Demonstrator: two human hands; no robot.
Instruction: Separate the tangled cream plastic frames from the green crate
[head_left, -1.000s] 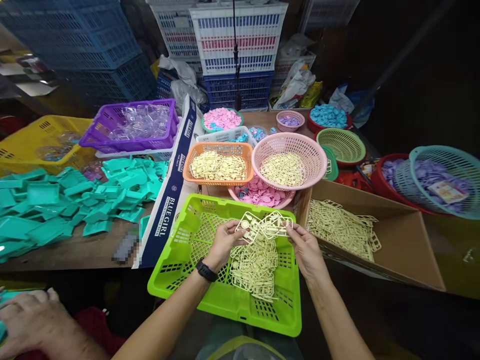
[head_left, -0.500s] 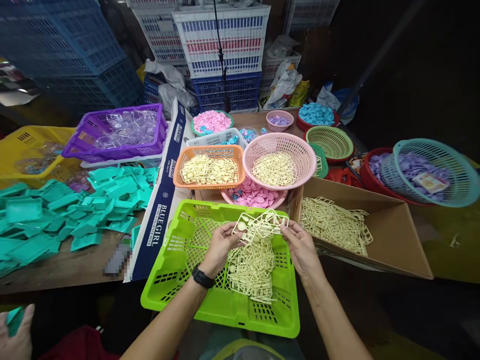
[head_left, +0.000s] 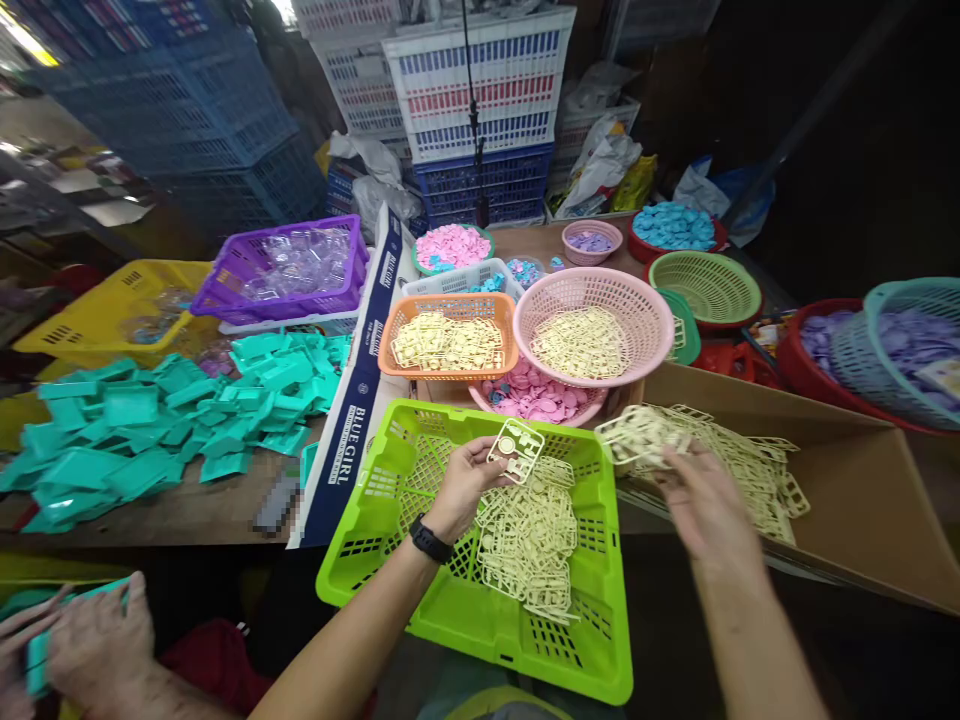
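Observation:
My left hand (head_left: 461, 485) pinches a small cream plastic frame piece (head_left: 514, 450) above the lime green basket (head_left: 375, 530), which holds a pile of the same cream frames (head_left: 529, 540). My right hand (head_left: 701, 500) is blurred by motion at the edge of the cardboard box (head_left: 840, 500). It carries another cream frame piece (head_left: 637, 437) over the heap of cream frames (head_left: 750, 465) inside the box. A black watch sits on my left wrist.
An orange basket (head_left: 448, 345) and a pink round basket (head_left: 592, 325) behind hold more cream parts. Teal trays (head_left: 150, 420) cover the table on the left. Another person's hands (head_left: 82, 640) hold a teal piece at the bottom left. Stacked crates stand at the back.
The cream frame held by both hands has split in two. My right hand swung right with one part to the cardboard box; my left hand kept the other over the green basket.

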